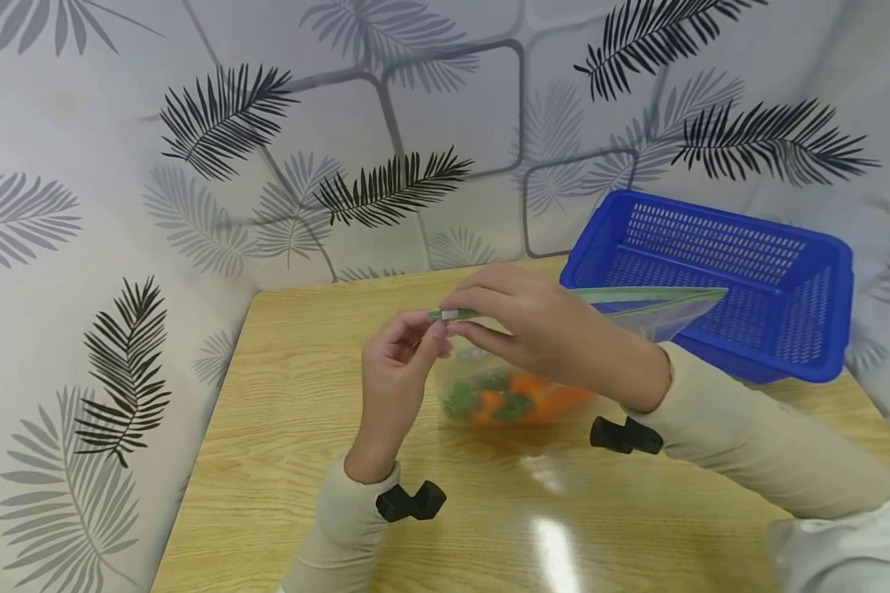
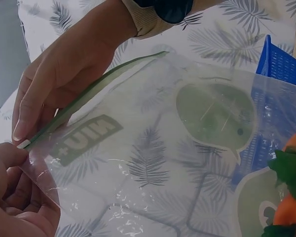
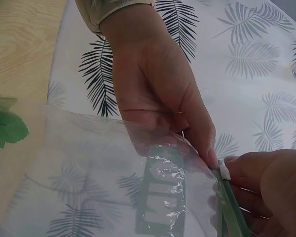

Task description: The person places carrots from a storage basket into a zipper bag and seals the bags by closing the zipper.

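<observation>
A clear zip bag [image 2: 148, 197] with a green zip strip and printed green shapes hangs from both hands over the table. Orange items with green leafy tops [image 1: 537, 399] lie in its lower part. My left hand [image 1: 396, 366] pinches the corner at one end of the strip between thumb and fingers. Right beside it, my right hand [image 1: 545, 329] grips the white slider [image 3: 224, 170] on the green strip [image 2: 89, 91] with thumb and fingers. Past the right hand, the strip stretches toward the basket, and the bag mouth gapes there.
A blue perforated basket [image 1: 771, 329] stands at the back right of the wooden table [image 1: 267, 412], behind the bag's far end. A wall covering with a leaf pattern [image 1: 386, 123] rises right behind the table. Each wrist wears a black camera.
</observation>
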A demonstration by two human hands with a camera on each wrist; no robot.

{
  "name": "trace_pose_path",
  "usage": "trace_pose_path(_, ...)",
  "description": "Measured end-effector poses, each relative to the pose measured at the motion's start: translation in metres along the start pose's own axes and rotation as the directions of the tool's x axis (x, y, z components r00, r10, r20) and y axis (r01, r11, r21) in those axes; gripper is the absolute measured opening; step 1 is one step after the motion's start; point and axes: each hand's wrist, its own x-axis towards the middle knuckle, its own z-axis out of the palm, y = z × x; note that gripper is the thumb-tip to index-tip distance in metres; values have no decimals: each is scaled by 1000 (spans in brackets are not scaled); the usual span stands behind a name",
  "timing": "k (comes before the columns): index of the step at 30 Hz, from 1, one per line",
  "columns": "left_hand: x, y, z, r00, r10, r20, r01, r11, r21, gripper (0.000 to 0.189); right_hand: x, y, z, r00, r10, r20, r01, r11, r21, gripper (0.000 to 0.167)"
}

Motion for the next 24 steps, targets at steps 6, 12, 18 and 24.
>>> trace_pose_path(6, -1, 0, 2, 999, 26, 28, -26, 1000, -3, 16, 1, 0, 1, 1000, 26, 3, -27, 999, 46, 19)
trace_pose_path(12, -2, 0, 3, 998, 33, 60, -33, 999, -8, 13, -1, 1, -1, 996, 75, 41, -79, 993, 84, 15)
trace_pose_path(18, -3, 0, 2, 996, 34, 84, -33, 999, -15, 11, -3, 2, -5, 994, 83, 66, -91, 990, 112, 16)
trace_pose_path(24, -4, 0, 1, 996, 25, 85, -25, 1000, 1, 9, -8, 5, -8, 993, 95, 74, -102, 990, 102, 16)
